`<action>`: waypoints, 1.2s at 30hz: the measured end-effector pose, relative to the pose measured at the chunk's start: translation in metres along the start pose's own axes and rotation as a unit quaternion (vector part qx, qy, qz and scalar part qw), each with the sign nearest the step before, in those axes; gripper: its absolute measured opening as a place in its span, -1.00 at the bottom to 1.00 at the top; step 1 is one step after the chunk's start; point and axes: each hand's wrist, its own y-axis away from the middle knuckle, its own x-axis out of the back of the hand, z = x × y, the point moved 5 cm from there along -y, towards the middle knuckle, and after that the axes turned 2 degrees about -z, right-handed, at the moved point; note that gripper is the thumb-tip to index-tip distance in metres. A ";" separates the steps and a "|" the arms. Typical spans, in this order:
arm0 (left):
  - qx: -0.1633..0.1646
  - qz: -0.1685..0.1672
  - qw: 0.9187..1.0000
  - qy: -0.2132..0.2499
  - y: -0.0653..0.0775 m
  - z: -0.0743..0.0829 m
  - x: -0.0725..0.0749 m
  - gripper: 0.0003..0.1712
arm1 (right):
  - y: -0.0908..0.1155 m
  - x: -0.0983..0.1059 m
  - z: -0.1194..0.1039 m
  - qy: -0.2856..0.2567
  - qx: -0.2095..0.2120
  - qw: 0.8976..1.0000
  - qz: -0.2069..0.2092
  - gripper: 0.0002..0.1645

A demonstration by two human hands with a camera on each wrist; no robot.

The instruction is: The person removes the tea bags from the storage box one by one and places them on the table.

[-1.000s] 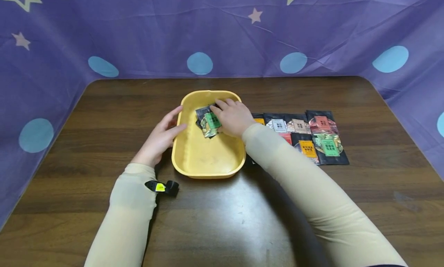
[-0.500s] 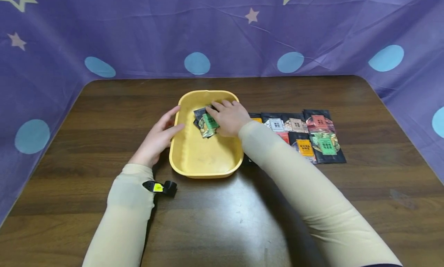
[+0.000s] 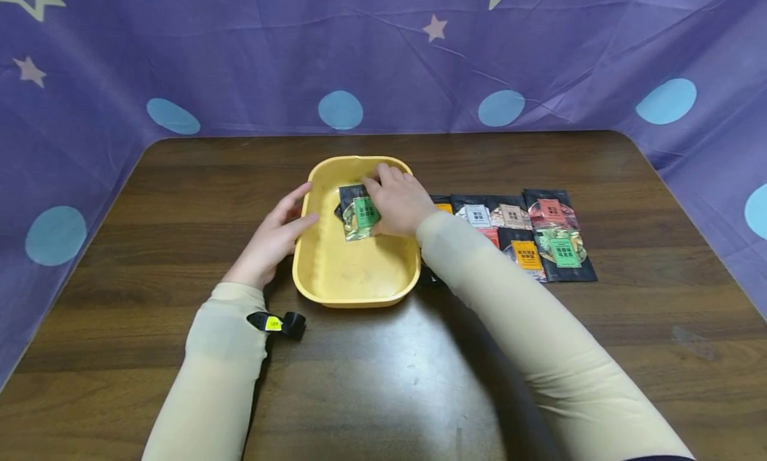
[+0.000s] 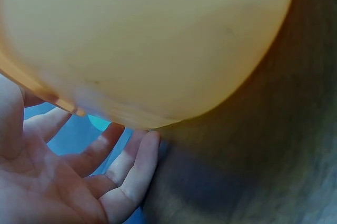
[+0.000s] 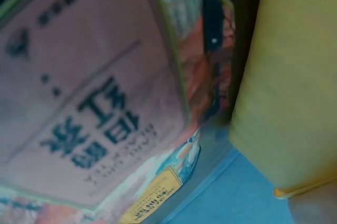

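A yellow plastic tub [image 3: 353, 274] stands on the table. My left hand [image 3: 266, 241] holds its left side, thumb over the rim and fingers along the outer wall; the left wrist view shows those fingers [image 4: 139, 166] against the tub [image 4: 158, 50]. Inside the tub, my right hand [image 3: 398, 204] grips the right edge of a black tea sachet with a green label [image 3: 356, 224]. Another dark sachet [image 3: 338, 212] peeks out under it. The right fingertips are partly hidden behind the hand. Only a sliver of skin [image 5: 318, 205] shows in the right wrist view, beyond the tub wall [image 5: 295, 77].
Right of the tub, black sachets lie in rows, with labels such as red [image 3: 551, 211], green [image 3: 564, 253], orange [image 3: 527, 255] and white [image 3: 477, 216]. My right forearm covers some of them. A pink-labelled tea sachet [image 5: 89, 119] fills the right wrist view. A purple curtain [image 3: 383, 54] hangs behind the table.
The green-labelled sachet has turned straighter and shifted slightly right within the tub. My right fingers, spread before, are now more bent around it. The left hand keeps its place on the tub.
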 end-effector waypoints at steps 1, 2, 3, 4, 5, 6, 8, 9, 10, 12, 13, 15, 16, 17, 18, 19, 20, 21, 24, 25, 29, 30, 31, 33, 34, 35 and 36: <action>0.000 0.000 1.000 0.001 0.000 0.000 0.000 -0.28 | 0.000 0.000 0.000 -0.009 -0.001 1.000 0.005 0.18; -0.001 -0.001 1.000 0.001 0.000 0.000 0.000 -0.28 | 0.000 0.000 0.001 -0.018 -0.001 1.000 0.009 0.16; -0.001 -0.001 1.000 0.001 0.000 0.000 0.000 -0.28 | 0.000 0.001 0.001 -0.028 -0.001 1.000 0.013 0.13; 0.000 -0.001 1.000 0.001 0.000 0.000 0.000 -0.28 | 0.001 0.001 0.001 -0.039 -0.001 0.999 0.018 0.10; 0.000 -0.001 1.000 0.000 0.000 0.000 0.000 -0.28 | 0.001 0.001 0.001 -0.047 0.000 0.999 0.022 0.07; 0.000 -0.001 1.000 0.000 0.000 0.000 0.000 -0.28 | 0.001 0.002 0.001 -0.056 0.001 0.998 0.027 0.04; 0.000 -0.001 1.000 -0.002 0.000 0.001 0.000 -0.28 | 0.002 0.003 0.002 -0.072 0.004 0.997 0.037 -0.02; 0.000 -0.001 1.000 -0.003 0.000 0.001 0.000 -0.28 | 0.003 0.003 0.002 -0.080 0.006 0.996 0.043 -0.05; 0.000 -0.001 1.000 -0.004 0.000 0.001 0.000 -0.28 | 0.003 0.004 0.002 -0.088 0.008 0.995 0.049 -0.08; 0.000 -0.001 1.000 -0.002 0.000 0.001 0.000 -0.28 | 0.004 0.005 0.002 -0.101 0.012 0.993 0.059 -0.14; 0.000 -0.001 1.000 -0.002 0.000 0.001 0.000 -0.28 | 0.004 0.005 0.003 -0.109 0.014 0.992 0.064 -0.17; 0.001 -0.001 1.000 -0.002 0.000 0.001 0.000 -0.28 | 0.005 0.006 0.004 -0.129 0.016 0.989 0.073 -0.23; 0.002 -0.001 1.000 -0.002 0.000 0.000 0.000 -0.28 | 0.005 0.006 0.004 -0.140 0.017 0.987 0.078 -0.26; 0.002 -0.001 1.000 -0.002 0.000 0.000 0.000 -0.28 | 0.006 0.007 0.005 -0.151 0.016 0.985 0.082 -0.30; 0.001 -0.002 1.000 -0.003 0.000 0.000 0.000 -0.28 | 0.006 0.007 0.006 -0.162 0.015 0.983 0.087 -0.34; 0.000 -0.001 1.000 -0.004 0.000 0.000 0.000 -0.28 | 0.006 0.007 0.007 -0.174 0.014 0.981 0.090 -0.36; -0.001 -0.002 1.000 -0.005 0.000 0.000 0.000 -0.28 | 0.006 0.007 0.008 -0.185 0.013 0.978 0.094 -0.39; -0.001 -0.002 1.000 -0.006 0.000 0.000 0.000 -0.28 | 0.006 0.007 0.008 -0.193 0.012 0.976 0.098 -0.41; -0.003 -0.002 1.000 -0.008 0.000 0.000 0.000 -0.28 | 0.006 0.007 0.010 -0.218 0.005 0.970 0.107 -0.46; -0.002 -0.002 1.000 -0.010 0.000 0.000 0.001 -0.28 | 0.007 0.007 0.011 -0.228 0.003 0.967 0.110 -0.46; -0.002 -0.002 1.000 -0.010 0.000 0.000 0.001 -0.28 | 0.008 0.009 0.014 -0.266 -0.003 0.955 0.134 -0.47; -0.003 -0.002 1.000 -0.009 0.000 0.000 0.001 -0.28 | 0.009 0.009 0.015 -0.276 -0.003 0.951 0.141 -0.47; -0.003 -0.002 1.000 -0.008 0.000 0.000 0.001 -0.28 | 0.010 0.009 0.015 -0.285 -0.004 0.947 0.147 -0.47; -0.004 -0.003 1.000 -0.005 0.000 0.000 0.001 -0.28 | 0.012 0.010 0.017 -0.304 -0.006 0.939 0.158 -0.47; -0.004 -0.003 1.000 -0.005 0.000 0.000 0.001 -0.28 | 0.013 0.010 0.018 -0.314 -0.007 0.935 0.163 -0.46; -0.004 -0.004 1.000 -0.005 0.000 0.000 0.001 -0.27 | 0.014 0.010 0.018 -0.324 -0.009 0.931 0.168 -0.46; -0.005 -0.004 1.000 -0.005 -0.001 0.000 0.001 -0.27 | 0.015 0.011 0.019 -0.332 -0.011 0.927 0.172 -0.46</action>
